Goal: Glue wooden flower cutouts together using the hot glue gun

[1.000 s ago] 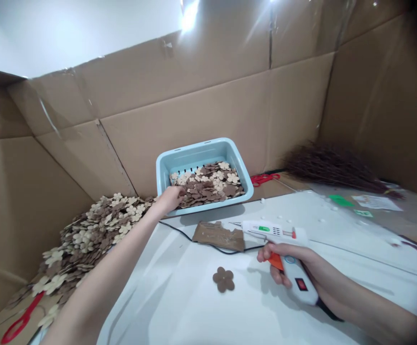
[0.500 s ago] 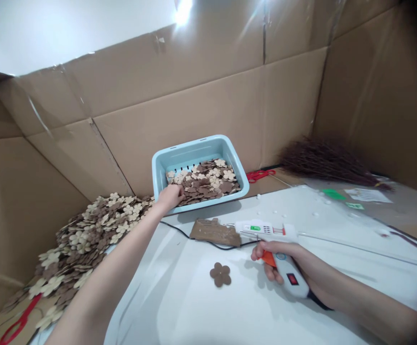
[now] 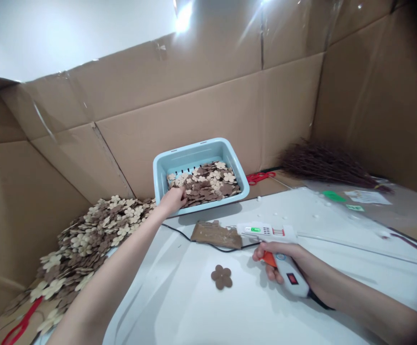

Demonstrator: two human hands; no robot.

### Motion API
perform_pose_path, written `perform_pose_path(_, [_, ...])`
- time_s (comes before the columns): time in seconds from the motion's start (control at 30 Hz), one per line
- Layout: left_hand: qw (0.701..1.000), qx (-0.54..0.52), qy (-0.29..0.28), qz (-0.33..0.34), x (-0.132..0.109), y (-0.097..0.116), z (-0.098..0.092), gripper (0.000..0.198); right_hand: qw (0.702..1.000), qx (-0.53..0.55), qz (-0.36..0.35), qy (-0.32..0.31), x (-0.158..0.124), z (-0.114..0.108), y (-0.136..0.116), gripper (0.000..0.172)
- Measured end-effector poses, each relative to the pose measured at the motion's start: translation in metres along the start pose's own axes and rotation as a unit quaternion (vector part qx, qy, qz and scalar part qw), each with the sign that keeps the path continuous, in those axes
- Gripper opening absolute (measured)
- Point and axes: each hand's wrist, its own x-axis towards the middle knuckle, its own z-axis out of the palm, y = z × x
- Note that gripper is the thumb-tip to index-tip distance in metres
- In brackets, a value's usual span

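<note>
My left hand (image 3: pixel 174 197) reaches into the near left corner of a light blue basket (image 3: pixel 198 151) filled with brown and cream flower cut-outs (image 3: pixel 208 183). Its fingers are curled among the pieces, and what they grip is hidden. My right hand (image 3: pixel 283 258) is wrapped round the handle of a white glue gun (image 3: pixel 269 232), a finger at its orange trigger, nozzle pointing left over the white table (image 3: pixel 251 306). A single brown flower cut-out (image 3: pixel 221 277) lies on the table, left of that hand.
A brown scrap (image 3: pixel 216 234) and a black cord lie behind the glue gun. A big heap of flower cut-outs (image 3: pixel 89 239) fills the left side. Red scissors (image 3: pixel 260 177), a bundle of dark twigs (image 3: pixel 323 165) and cardboard walls surround the table. Another red scissors handle (image 3: pixel 21 323) shows bottom left.
My left hand has pushed a little further into the basket's corner. The right hand and glue gun have barely shifted; the view has moved slightly.
</note>
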Motion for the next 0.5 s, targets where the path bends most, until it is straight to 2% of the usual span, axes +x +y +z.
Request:
perform_pose_path(0.1, [0.998,-0.036,-0.039,0.036,0.0023,-0.0033,-0.0028,0.029,1.0,0.001,0.005,0.003,0.0004,0.0007,-0.0002,0.028])
perform_pose_path(0.2, [0.995,-0.064,-0.054,0.052,0.0034,-0.0066,-0.0059,0.029,1.0,0.0,0.007,0.003,0.0,0.0011,-0.0004,0.028])
perform_pose_path(0.5, [0.996,-0.088,0.029,-0.004,0.0033,-0.0096,-0.0052,0.027,1.0,0.002,0.009,0.005,-0.0022,0.0007,-0.0006,0.029])
